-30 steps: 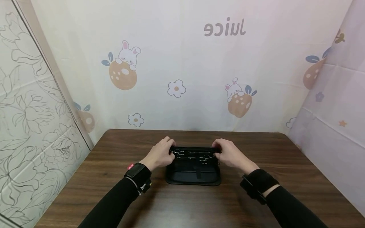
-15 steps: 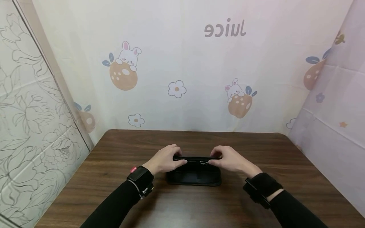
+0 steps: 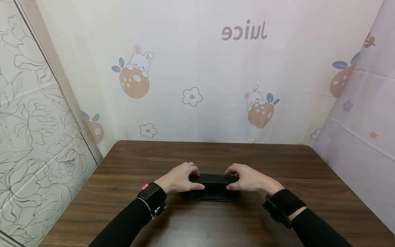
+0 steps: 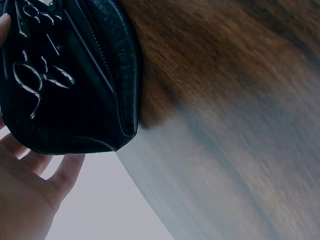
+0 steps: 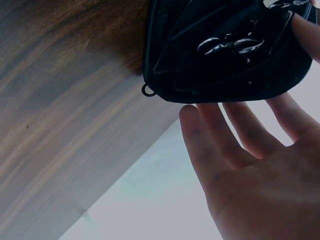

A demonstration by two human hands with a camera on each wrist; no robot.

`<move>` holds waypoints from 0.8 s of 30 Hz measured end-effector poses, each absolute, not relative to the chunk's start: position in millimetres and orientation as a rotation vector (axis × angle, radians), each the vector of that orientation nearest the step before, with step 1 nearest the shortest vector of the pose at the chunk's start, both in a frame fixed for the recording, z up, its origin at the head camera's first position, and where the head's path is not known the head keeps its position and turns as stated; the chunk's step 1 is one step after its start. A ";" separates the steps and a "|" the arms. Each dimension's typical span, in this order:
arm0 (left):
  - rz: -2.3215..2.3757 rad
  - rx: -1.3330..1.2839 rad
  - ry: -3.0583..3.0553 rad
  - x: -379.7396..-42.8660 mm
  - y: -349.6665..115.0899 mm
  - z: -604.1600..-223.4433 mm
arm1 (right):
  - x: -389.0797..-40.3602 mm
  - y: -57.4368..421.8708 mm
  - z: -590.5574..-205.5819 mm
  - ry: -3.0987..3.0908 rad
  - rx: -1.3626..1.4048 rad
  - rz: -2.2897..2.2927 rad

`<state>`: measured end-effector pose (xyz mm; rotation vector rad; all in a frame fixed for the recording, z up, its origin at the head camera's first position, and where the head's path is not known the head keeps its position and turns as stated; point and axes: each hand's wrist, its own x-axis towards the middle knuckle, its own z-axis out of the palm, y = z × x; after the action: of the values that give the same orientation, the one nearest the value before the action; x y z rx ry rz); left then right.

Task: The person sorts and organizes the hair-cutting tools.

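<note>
A black zippered scissors case (image 3: 213, 198) lies on the table, its far half tilted up and leaning over the near half. My left hand (image 3: 179, 176) holds the left end of the raised half, fingers behind and thumb in front. At the right end my right hand (image 3: 251, 177) grips it the same way. Inside, metal scissors (image 4: 45, 76) with ring handles show in the left wrist view. More scissors handles (image 5: 230, 45) appear in the right wrist view; the blades are hidden. From the head view the raised half hides the contents.
The case stands on a dark wood-grain table (image 3: 197, 226). Behind it hangs a pale curtain (image 3: 197, 61) printed with rabbits and fruit. Floral panels (image 3: 46, 130) border the left side, and another pale curtain (image 3: 367, 137) the right.
Both hands have brought the raised half of the case forward and down toward the near half. The scissors, visible from the head view a second ago, are now covered.
</note>
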<state>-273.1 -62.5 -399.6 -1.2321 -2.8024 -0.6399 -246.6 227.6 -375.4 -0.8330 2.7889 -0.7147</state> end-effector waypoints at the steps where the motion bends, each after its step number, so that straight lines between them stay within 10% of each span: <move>1: -0.628 -1.233 -2.806 -273.0 -61.9 -400.2 | -246.1 227.7 -376.0 2.779 -0.828 -0.702; 24: -0.187 -1.136 -2.993 -262.3 -43.9 -413.7 | -245.2 224.1 -400.2 2.733 -0.787 -0.509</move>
<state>-262.3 -43.9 -413.7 -1.1362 -2.9935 -0.1873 -245.2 224.1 -400.2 -0.7866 2.7334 -0.5093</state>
